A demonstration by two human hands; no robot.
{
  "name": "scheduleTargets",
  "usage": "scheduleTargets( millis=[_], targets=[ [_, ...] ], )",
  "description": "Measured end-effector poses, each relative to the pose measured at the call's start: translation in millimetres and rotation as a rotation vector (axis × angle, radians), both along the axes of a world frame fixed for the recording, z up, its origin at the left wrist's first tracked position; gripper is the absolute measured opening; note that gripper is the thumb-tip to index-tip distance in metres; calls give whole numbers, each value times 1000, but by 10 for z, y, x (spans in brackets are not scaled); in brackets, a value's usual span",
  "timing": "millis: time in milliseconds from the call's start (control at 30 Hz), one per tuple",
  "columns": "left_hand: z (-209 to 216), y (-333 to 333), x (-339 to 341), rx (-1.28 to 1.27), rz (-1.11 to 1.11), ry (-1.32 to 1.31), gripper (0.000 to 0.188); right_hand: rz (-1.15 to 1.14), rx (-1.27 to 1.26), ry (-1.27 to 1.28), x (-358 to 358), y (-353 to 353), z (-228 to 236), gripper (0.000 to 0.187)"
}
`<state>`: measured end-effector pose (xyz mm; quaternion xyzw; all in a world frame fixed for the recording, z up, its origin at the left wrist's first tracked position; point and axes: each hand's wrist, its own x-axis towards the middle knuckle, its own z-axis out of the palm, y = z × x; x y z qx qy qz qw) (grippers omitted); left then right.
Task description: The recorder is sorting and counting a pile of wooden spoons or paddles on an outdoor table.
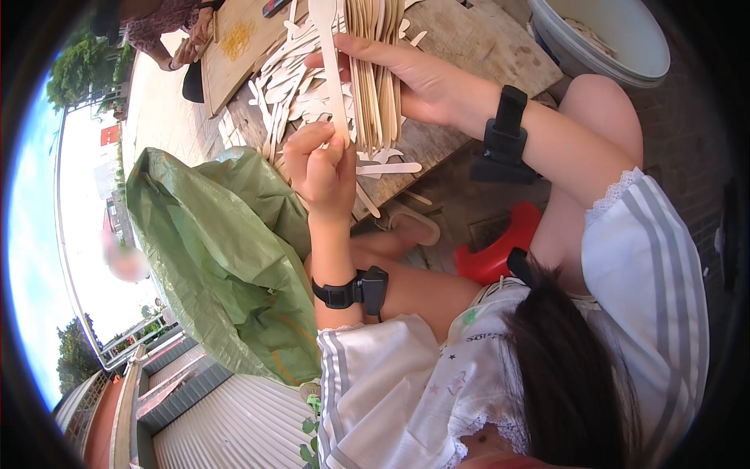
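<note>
Pinching the lower end of a flat wooden stick [334,90], the left hand [322,168] is close to the right hand [433,86], which is clasped on a bundle of sticks [380,102] over the tabletop [488,47], near its front edge. Loose sticks [285,90] litter the left side. Past the right corner, a white bucket [644,43] holds pale pieces [587,33]; a green sack [234,258] slumps by the left corner, contents hidden.

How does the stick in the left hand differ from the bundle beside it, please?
The stick is one flat piece; the bundle is many stacked together. The left hand pinches the stick near its lower end, while the right hand grips around the bundle. The stick shows its broad face; the bundle shows mostly narrow edges. Both are pale and look wooden.
</note>
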<state>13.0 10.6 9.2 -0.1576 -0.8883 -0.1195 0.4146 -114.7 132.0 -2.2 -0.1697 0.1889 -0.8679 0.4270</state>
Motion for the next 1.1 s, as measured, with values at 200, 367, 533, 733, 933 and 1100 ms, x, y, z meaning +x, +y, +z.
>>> scheduleTargets(
  millis=[200,367,533,733,933,1100],
  targets=[
    [1,39,-62,-37,19,-68,26,17,96,141,-93,41,-1,44],
    [-1,49,-55,-53,66,-110,26,16,92,42,-57,20,26,41],
    [3,-37,-54,94,192,-86,25,0,18,24,-57,25,62,47],
    [73,-204,-26,104,332,10,24,-86,39,-56,-112,-41,-62,44],
    [116,-115,17,391,277,76,24,-113,177,-121,-176,-113,-155,31],
    [65,6,-9,373,255,-93,25,-67,104,-5,18,-89,-27,27]
  ],
)
